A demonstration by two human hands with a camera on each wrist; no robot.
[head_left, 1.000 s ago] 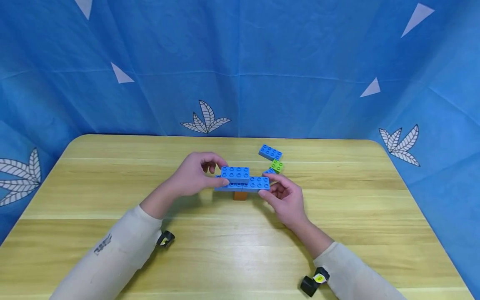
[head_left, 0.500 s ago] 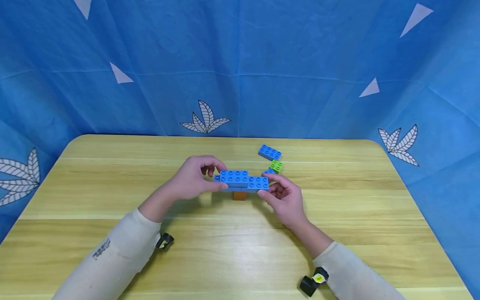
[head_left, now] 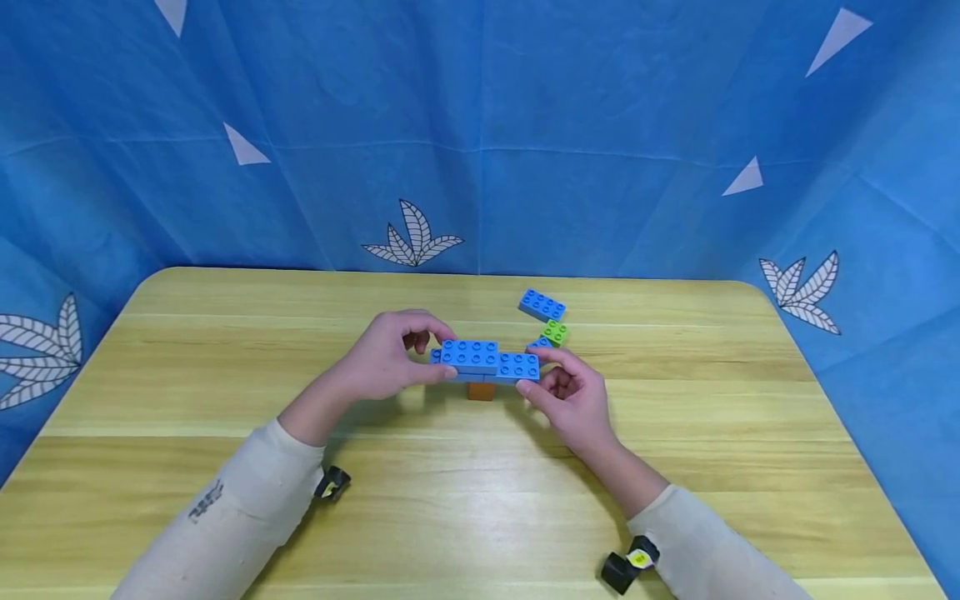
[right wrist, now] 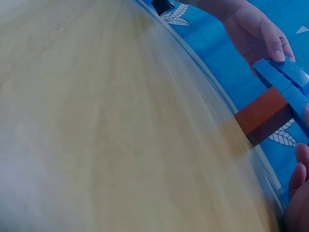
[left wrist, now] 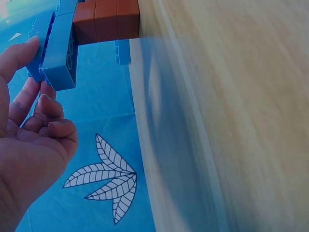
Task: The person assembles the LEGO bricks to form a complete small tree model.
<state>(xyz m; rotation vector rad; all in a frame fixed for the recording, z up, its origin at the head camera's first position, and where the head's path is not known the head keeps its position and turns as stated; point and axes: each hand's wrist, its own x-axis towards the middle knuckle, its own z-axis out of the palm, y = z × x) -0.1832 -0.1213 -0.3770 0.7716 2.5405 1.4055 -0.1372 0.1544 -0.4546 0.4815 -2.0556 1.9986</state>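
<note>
Between finger and thumb, my left hand [head_left: 386,358] pinches an upper blue building brick [head_left: 469,358]. This brick lies lengthwise over two lower blue bricks set end to end. In the left wrist view its underside sits close along the studs of the lower left blue brick [left wrist: 59,53]; whether it is pressed fully down I cannot tell. My right hand [head_left: 573,400] holds the outer end of the lower right blue brick [head_left: 517,367], thumb in front and finger behind. A column of brown bricks [left wrist: 106,20] stands on the table under the joint of the lower pair.
Behind the right hand lie a blue brick [head_left: 542,305], a small green brick [head_left: 554,332] and another blue piece [head_left: 539,342], partly hidden. The wooden table [head_left: 480,500] ends at a blue patterned cloth [head_left: 480,150]. Black wrist devices [head_left: 630,564] sit at both cuffs.
My left hand has brought the upper blue brick down and slightly nearer, over the lower pair. During the last half second both hands have stayed nearly still. The right hand keeps its hold.
</note>
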